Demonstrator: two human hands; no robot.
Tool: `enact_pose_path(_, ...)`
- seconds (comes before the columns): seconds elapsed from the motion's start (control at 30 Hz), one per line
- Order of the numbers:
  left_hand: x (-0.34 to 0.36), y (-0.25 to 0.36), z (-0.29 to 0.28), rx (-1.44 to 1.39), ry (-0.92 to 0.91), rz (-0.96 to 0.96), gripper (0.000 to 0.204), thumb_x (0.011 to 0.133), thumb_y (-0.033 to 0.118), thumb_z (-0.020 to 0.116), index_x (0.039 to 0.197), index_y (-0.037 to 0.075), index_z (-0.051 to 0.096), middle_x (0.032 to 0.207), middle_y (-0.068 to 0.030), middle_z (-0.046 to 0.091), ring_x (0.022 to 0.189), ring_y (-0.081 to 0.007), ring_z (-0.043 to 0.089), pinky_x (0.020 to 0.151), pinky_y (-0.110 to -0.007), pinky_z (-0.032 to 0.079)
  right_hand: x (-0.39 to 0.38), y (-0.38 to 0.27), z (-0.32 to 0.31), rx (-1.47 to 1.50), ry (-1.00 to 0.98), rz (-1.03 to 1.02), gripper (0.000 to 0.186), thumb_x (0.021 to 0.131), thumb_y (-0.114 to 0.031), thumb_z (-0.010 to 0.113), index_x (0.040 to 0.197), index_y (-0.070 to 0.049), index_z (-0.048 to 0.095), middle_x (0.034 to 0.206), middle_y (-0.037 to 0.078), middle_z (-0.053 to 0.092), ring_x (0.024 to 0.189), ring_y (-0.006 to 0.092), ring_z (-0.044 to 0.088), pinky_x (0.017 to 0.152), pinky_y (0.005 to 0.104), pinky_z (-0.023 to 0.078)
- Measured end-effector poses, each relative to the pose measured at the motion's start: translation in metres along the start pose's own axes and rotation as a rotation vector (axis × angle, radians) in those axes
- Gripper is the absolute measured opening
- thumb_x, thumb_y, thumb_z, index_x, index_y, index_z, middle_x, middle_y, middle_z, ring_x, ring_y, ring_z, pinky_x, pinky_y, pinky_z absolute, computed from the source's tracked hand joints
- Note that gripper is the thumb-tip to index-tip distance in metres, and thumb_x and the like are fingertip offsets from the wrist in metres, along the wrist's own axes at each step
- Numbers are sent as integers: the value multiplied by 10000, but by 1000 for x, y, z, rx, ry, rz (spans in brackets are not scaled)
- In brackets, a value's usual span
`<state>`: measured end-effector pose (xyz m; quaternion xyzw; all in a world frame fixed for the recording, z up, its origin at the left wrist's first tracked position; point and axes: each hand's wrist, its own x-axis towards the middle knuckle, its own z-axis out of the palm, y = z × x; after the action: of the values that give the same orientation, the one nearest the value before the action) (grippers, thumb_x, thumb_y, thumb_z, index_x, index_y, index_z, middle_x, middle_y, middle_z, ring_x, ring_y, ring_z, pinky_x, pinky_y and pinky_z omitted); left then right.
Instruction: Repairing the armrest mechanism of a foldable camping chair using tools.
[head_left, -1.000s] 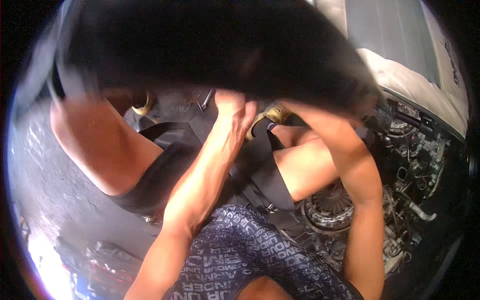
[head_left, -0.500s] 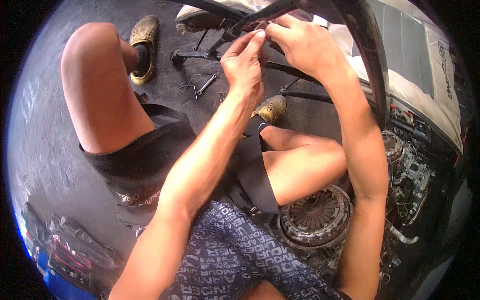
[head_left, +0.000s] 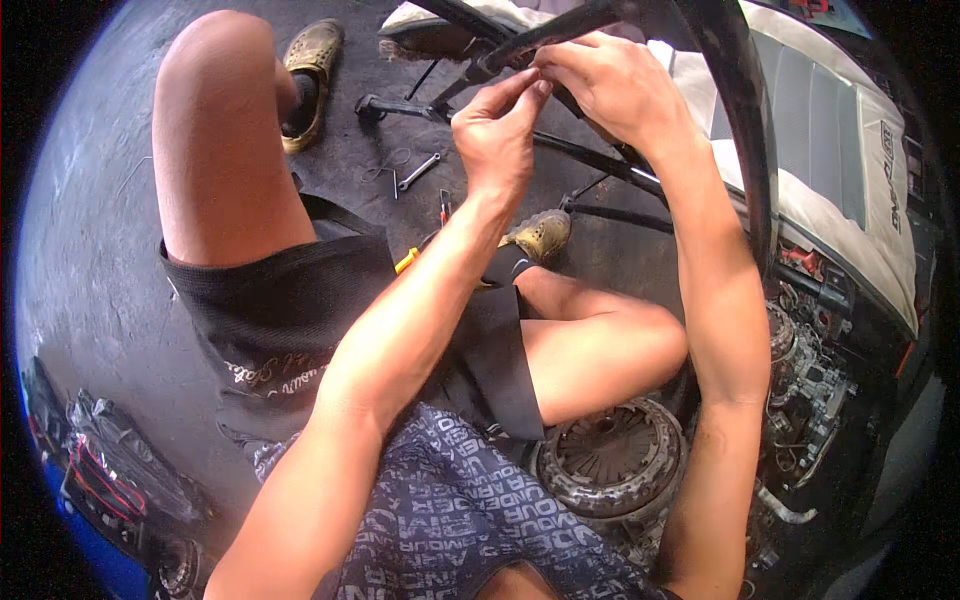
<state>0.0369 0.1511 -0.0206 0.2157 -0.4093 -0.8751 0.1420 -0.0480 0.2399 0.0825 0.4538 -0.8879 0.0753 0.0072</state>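
Observation:
Both my hands meet at a black tubular metal frame (head_left: 545, 38) at the top middle. My left hand (head_left: 497, 130) is closed, thumb and forefinger pinched together. Whatever lies in that pinch is too small to make out. Fingertip to fingertip with it, my right hand (head_left: 612, 88) is closed too, its fingers bent in against the frame's bars. Its grip is largely hidden behind its own back. A combination wrench (head_left: 419, 171) and a thin bent metal piece (head_left: 381, 174) lie on the dark floor, left of my left hand.
A padded grey and cream seat (head_left: 815, 100) stands at the right. A clutch pressure plate (head_left: 615, 455) lies beside my bent knee, with greasy machine parts (head_left: 810, 400) farther right. Red-handled pliers (head_left: 445, 205) and a yellow handle (head_left: 406, 261) show by my left forearm. Black plastic bags (head_left: 130, 450) sit lower left.
The view has shifted slightly, so the yellow handle and red-handled pliers now show beside my forearm. My hands stay together at the frame, with the left fingertips slightly lower.

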Motion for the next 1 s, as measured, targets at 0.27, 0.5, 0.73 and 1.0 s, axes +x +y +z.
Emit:
enact_pose_path(0.27, 1, 8, 2, -21, 7, -54, 213, 845, 89, 726, 1034, -10, 724, 925, -54, 718, 778, -87, 607, 712, -214, 471, 0, 10, 1, 55, -57, -23, 166, 843, -138, 667, 985, -62, 707, 925, 152, 695, 840, 340, 667, 738, 408, 534)
enact_pose_path(0.5, 1, 13, -5, 70, -19, -50, 202, 848, 121, 732, 997, -15, 728, 887, -51, 714, 765, -81, 608, 684, -224, 481, -2, 2, -6, 48, -75, -3, 134, 844, -117, 659, 961, -67, 701, 913, 137, 685, 847, 331, 652, 749, 393, 523)
enact_pose_path(0.73, 7, 17, -3, -105, -5, -396, 254, 831, 247, 755, 918, 18, 689, 789, -28, 649, 634, -102, 531, 570, -258, 414, -10, 7, -6, 86, -130, 19, 108, 836, -88, 652, 935, -57, 680, 867, 131, 625, 808, 351, 625, 708, 414, 502)
enact_pose_path(1.0, 14, 18, -1, -165, -45, -423, 191, 831, 197, 749, 925, 41, 691, 784, -13, 641, 649, -97, 540, 560, -239, 417, -6, 4, -7, 89, -91, -37, 99, 840, -79, 636, 930, -44, 658, 889, 138, 635, 826, 356, 629, 721, 420, 510)
